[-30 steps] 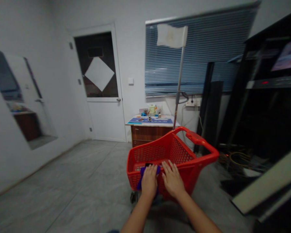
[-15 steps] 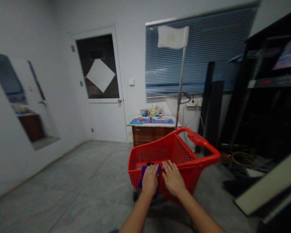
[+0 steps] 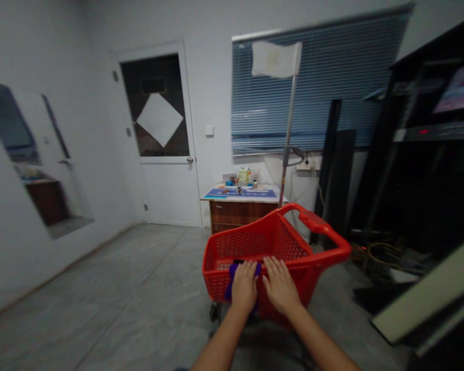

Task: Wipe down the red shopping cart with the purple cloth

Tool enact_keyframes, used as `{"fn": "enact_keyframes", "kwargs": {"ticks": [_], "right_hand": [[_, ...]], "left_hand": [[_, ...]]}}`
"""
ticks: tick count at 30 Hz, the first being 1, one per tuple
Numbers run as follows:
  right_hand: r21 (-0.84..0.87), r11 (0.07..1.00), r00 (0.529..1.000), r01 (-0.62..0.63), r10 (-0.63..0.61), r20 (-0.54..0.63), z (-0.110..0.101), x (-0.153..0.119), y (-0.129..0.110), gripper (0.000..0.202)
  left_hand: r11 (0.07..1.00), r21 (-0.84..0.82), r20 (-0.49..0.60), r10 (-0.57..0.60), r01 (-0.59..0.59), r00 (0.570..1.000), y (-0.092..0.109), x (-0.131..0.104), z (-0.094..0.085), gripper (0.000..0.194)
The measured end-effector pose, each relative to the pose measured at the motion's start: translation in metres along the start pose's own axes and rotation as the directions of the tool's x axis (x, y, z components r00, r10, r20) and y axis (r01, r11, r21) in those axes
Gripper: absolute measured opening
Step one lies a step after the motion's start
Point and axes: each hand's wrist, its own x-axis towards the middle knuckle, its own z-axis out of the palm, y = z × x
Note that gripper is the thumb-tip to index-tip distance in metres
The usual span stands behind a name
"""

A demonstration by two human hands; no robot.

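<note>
A red plastic shopping cart [image 3: 232, 239] stands in front of me, its near side toward me. My left hand [image 3: 245, 286] presses a purple cloth [image 3: 231, 275] against the near rim. The cloth hangs over the cart's side, partly hidden behind that hand. Just to the right, my right hand [image 3: 280, 284] lies on the same rim with its fingers stretched forward, no cloth visible under it. A small dark item shows inside the basket by my left fingers; I cannot make out what it is.
Behind the cart are a wooden cabinet [image 3: 243, 212] with small items on top and a pole with a white flag [image 3: 274, 59]. A white door [image 3: 170, 190] is at the back left. Dark racks, cables and a pale panel [image 3: 429, 291] line the right.
My left hand has slid slightly right along the rim with the purple cloth. My right hand has shifted a little right too. The cart stays nearly in place.
</note>
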Motion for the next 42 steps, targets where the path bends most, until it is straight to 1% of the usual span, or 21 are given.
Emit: {"fn": "enact_keyframes", "kwargs": {"ticks": [1, 3, 6, 9, 11, 13, 16, 18, 20, 24, 26, 28, 30, 32, 34, 36, 39, 42], "right_hand": [[0.001, 1.000, 1.000, 0.004, -0.004, -0.002, 0.000, 0.000, 0.001, 0.056], [0.001, 1.000, 1.000, 0.000, 0.000, 0.009, -0.003, -0.001, 0.001, 0.055], [0.002, 1.000, 0.999, -0.013, 0.013, 0.043, -0.008, -0.002, -0.001, 0.056], [0.005, 1.000, 0.998, -0.015, 0.014, 0.053, -0.010, -0.002, -0.003, 0.056], [0.003, 1.000, 0.999, -0.018, 0.018, 0.049, -0.009, -0.001, -0.004, 0.057], [-0.001, 1.000, 0.999, -0.025, 0.025, 0.047, -0.008, -0.001, -0.005, 0.057], [-0.001, 1.000, 0.998, -0.023, 0.023, 0.052, -0.008, -0.001, -0.003, 0.057], [0.002, 1.000, 0.998, -0.012, 0.012, 0.060, -0.009, -0.002, -0.002, 0.057], [0.002, 1.000, 0.998, -0.007, 0.007, 0.064, -0.010, -0.002, 0.000, 0.057], [0.000, 1.000, 0.999, -0.001, 0.001, 0.050, -0.009, -0.002, 0.000, 0.056], [0.006, 1.000, 0.999, 0.000, 0.000, 0.043, -0.008, -0.002, -0.001, 0.057], [0.008, 1.000, 0.999, -0.009, 0.009, 0.035, -0.006, -0.002, -0.003, 0.057], [0.006, 1.000, 0.999, -0.018, 0.018, 0.028, -0.006, -0.002, -0.004, 0.057], [0.001, 1.000, 0.999, -0.018, 0.018, 0.027, -0.006, -0.001, -0.004, 0.057], [-0.001, 1.000, 0.999, -0.015, 0.015, 0.039, -0.008, -0.001, -0.004, 0.057], [0.000, 1.000, 0.998, -0.014, 0.014, 0.057, -0.009, -0.002, -0.003, 0.057], [0.002, 1.000, 0.998, 0.000, 0.000, 0.068, -0.010, -0.002, -0.003, 0.057], [-0.017, 1.000, 0.999, 0.015, -0.014, 0.034, -0.014, -0.003, 0.002, 0.059]], "left_hand": [[1.000, -0.006, 0.005, 0.008, -0.008, 1.000, 0.002, 0.001, 0.001, 0.048], [1.000, -0.001, 0.002, 0.024, -0.024, 1.000, -0.003, 0.000, 0.002, 0.048], [0.999, 0.033, -0.028, 0.034, -0.034, 0.999, -0.020, -0.007, -0.001, 0.050], [0.999, 0.054, -0.061, 0.002, 0.001, 0.998, -0.032, -0.014, -0.006, 0.051], [0.998, 0.052, -0.068, -0.028, 0.031, 0.997, -0.029, -0.013, -0.006, 0.050], [0.998, 0.039, -0.055, -0.048, 0.050, 0.997, -0.018, -0.009, -0.004, 0.049], [0.999, -0.001, 0.004, -0.035, 0.035, 0.999, 0.001, 0.000, 0.000, 0.049], [0.999, -0.018, 0.024, -0.028, 0.029, 0.999, 0.007, 0.004, 0.001, 0.048], [1.000, -0.024, 0.025, -0.013, 0.014, 1.000, 0.005, 0.004, -0.001, 0.046], [1.000, -0.022, -0.016, 0.004, -0.004, 1.000, -0.018, -0.004, -0.007, 0.049], [1.000, -0.016, -0.046, -0.020, 0.019, 0.999, -0.024, -0.007, -0.008, 0.049], [0.998, -0.009, -0.066, -0.058, 0.057, 0.996, -0.022, -0.008, -0.008, 0.048], [0.997, -0.007, -0.067, -0.078, 0.078, 0.995, -0.014, -0.005, -0.006, 0.047], [0.998, -0.018, -0.049, -0.061, 0.060, 0.997, -0.005, -0.002, -0.004, 0.046], [0.999, -0.028, -0.033, -0.025, 0.024, 0.999, -0.002, 0.000, -0.002, 0.047], [1.000, -0.022, -0.030, 0.004, -0.004, 1.000, -0.005, 0.000, -0.002, 0.048], [1.000, 0.006, -0.042, 0.017, -0.017, 0.999, -0.018, -0.002, -0.004, 0.051], [0.999, 0.026, -0.044, 0.021, -0.020, 0.999, -0.029, -0.004, -0.007, 0.053]]}}
